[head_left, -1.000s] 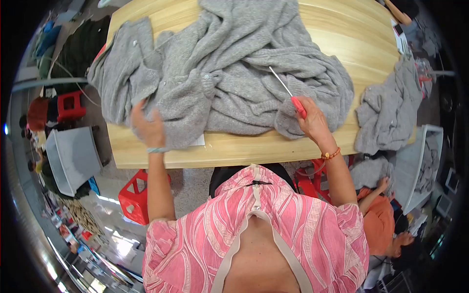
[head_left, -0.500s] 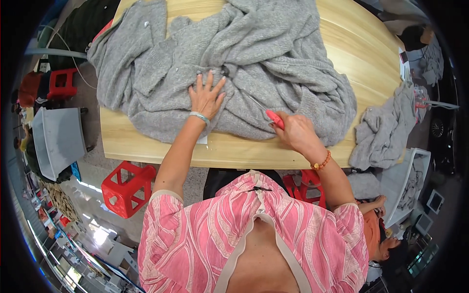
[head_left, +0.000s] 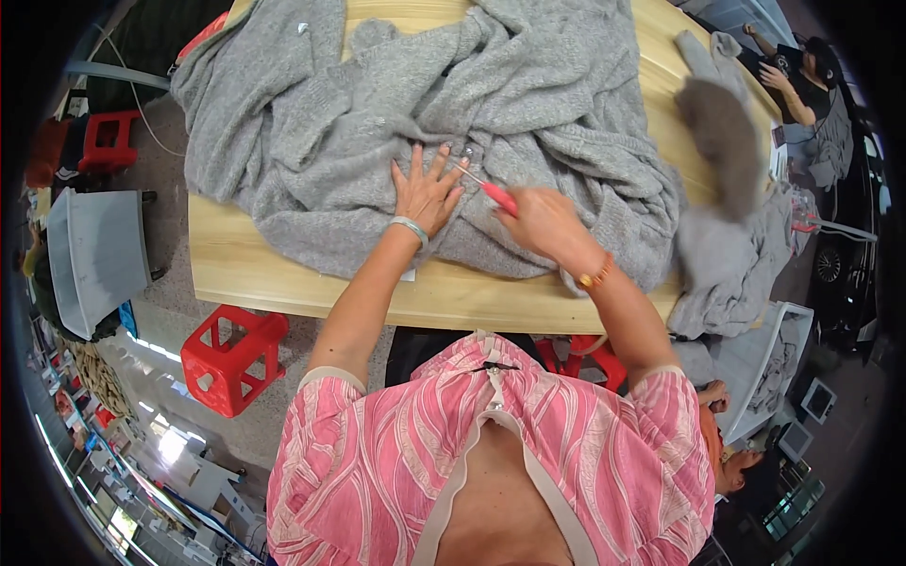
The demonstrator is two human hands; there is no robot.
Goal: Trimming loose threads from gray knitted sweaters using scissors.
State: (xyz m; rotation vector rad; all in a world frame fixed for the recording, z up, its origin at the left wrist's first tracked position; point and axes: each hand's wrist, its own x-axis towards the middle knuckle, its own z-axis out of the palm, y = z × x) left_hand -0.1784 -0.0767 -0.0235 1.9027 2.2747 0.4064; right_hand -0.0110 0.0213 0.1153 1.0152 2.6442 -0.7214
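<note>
A large, rumpled grey knit garment (head_left: 326, 184) lies spread over the wooden table. My left hand (head_left: 425, 196) rests flat on it, fingers spread, just left of a small shiny spot (head_left: 469, 151) in the knit. In my right hand (head_left: 549, 224) is a thin metal-shafted tool with a red handle (head_left: 498, 198). Its shaft slants up and left, with the tip close to my left fingertips and the shiny spot. Whether the tip goes into the knit, I cannot tell. The right hand is slightly blurred, its fingers closed round the handle.
More grey knitwear (head_left: 731, 274) is heaped at the table's right edge, below a blurred brownish-grey piece (head_left: 722, 146). Another person (head_left: 802, 90) is at the upper right, and one in orange (head_left: 731, 462) at the lower right. Red stools (head_left: 231, 358) and a pale bin (head_left: 99, 259) stand around.
My right hand has moved left and away from me, bringing the tool tip to my left fingertips. My left hand sits slightly further right. A blurred brownish-grey piece now appears over the table's right side.
</note>
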